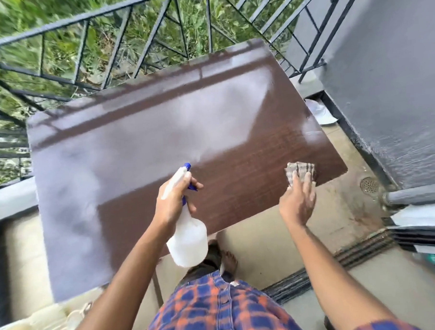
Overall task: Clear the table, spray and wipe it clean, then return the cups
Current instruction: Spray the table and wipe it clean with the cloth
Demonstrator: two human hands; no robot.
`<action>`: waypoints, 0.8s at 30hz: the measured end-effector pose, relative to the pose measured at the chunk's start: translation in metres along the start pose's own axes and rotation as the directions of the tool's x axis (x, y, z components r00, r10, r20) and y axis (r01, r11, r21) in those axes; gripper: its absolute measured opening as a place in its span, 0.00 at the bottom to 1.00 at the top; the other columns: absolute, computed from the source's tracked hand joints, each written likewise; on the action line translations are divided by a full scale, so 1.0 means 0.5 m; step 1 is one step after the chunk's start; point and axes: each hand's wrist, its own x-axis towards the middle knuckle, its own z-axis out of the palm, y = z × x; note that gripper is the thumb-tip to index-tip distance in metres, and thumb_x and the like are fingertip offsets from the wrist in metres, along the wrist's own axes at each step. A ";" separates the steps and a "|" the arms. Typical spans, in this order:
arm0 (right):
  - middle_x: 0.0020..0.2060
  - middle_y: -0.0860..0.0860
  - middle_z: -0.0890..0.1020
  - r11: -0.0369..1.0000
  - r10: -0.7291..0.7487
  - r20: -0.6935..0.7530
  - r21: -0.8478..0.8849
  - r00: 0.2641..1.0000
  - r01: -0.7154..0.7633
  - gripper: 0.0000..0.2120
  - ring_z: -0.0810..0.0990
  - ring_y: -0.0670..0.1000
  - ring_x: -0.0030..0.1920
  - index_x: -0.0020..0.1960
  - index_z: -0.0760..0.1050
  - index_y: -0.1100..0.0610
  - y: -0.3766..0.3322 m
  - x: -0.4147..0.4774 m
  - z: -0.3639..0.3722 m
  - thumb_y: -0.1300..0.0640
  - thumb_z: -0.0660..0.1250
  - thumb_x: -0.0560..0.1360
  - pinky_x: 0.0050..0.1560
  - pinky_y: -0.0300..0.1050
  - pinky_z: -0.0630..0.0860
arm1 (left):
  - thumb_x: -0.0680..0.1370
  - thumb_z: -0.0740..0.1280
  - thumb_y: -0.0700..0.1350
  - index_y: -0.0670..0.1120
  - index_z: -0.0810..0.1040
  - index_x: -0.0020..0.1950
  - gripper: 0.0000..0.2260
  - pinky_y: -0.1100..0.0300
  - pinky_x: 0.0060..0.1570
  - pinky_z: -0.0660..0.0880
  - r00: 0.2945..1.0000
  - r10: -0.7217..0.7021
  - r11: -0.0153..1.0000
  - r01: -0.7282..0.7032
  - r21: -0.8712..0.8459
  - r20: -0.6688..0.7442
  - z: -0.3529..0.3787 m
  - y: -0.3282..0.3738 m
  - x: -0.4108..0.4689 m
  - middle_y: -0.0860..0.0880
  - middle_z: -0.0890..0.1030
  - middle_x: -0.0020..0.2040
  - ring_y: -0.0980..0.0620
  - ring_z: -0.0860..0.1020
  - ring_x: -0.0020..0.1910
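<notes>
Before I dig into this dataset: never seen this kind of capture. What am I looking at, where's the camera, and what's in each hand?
There is no robot here. A person works with bare hands, and the single picture comes from a wide-angle camera worn on their head, looking down, which is why the edges bend. The checked shirt at the bottom is the wearer's own.

The left hand grips a white spray bottle with a blue trigger, its nozzle pointing over the brown table. The right hand, fingers flat, presses a folded cloth onto the table near its right corner.

Pale patches on the tabletop may be spray or glare; I cannot tell which. Behind the table runs a dark metal railing with greenery beyond.
</notes>
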 end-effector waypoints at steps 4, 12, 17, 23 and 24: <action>0.74 0.59 0.71 0.974 -0.209 0.078 -0.073 0.975 0.215 0.25 0.71 0.65 0.71 0.71 0.75 0.52 -0.071 -0.116 0.036 0.60 0.64 0.74 0.67 0.63 0.68 | 0.83 0.65 0.51 0.38 0.80 0.46 0.16 0.49 0.35 0.71 0.995 -0.030 0.999 0.029 -0.018 -0.091 -0.058 -0.054 -0.064 0.43 0.85 0.46 0.35 0.77 0.42; 0.77 0.58 0.67 0.806 -0.559 0.343 0.014 0.755 0.591 0.29 0.65 0.64 0.74 0.75 0.70 0.50 -0.203 -0.328 0.107 0.50 0.69 0.74 0.73 0.65 0.61 | 0.85 0.62 0.48 0.39 0.78 0.45 0.15 0.58 0.26 0.73 0.941 -0.116 0.993 0.098 -0.072 -0.318 -0.196 -0.138 -0.186 0.39 0.84 0.49 0.46 0.72 0.21; 0.78 0.57 0.63 0.698 -0.660 0.449 0.070 0.602 0.713 0.32 0.60 0.64 0.77 0.77 0.66 0.50 -0.261 -0.445 0.154 0.46 0.69 0.75 0.76 0.67 0.57 | 0.83 0.64 0.51 0.38 0.79 0.47 0.16 0.60 0.29 0.74 0.863 -0.118 0.992 0.076 -0.105 -0.492 -0.304 -0.186 -0.260 0.37 0.83 0.50 0.50 0.73 0.21; 0.79 0.58 0.60 0.488 -0.760 0.551 0.136 0.344 0.862 0.38 0.56 0.65 0.79 0.79 0.61 0.53 -0.359 -0.571 0.201 0.46 0.67 0.71 0.77 0.67 0.52 | 0.84 0.63 0.49 0.42 0.80 0.43 0.15 0.62 0.25 0.73 0.738 -0.228 0.951 0.031 -0.306 -0.635 -0.442 -0.248 -0.338 0.42 0.83 0.44 0.51 0.74 0.22; 0.80 0.58 0.59 0.438 -0.776 0.563 0.157 0.285 0.885 0.40 0.55 0.65 0.79 0.80 0.60 0.52 -0.378 -0.594 0.213 0.46 0.68 0.71 0.77 0.67 0.51 | 0.84 0.63 0.49 0.43 0.80 0.42 0.15 0.62 0.27 0.74 0.723 -0.244 0.942 0.018 -0.335 -0.646 -0.468 -0.263 -0.351 0.43 0.83 0.44 0.51 0.75 0.25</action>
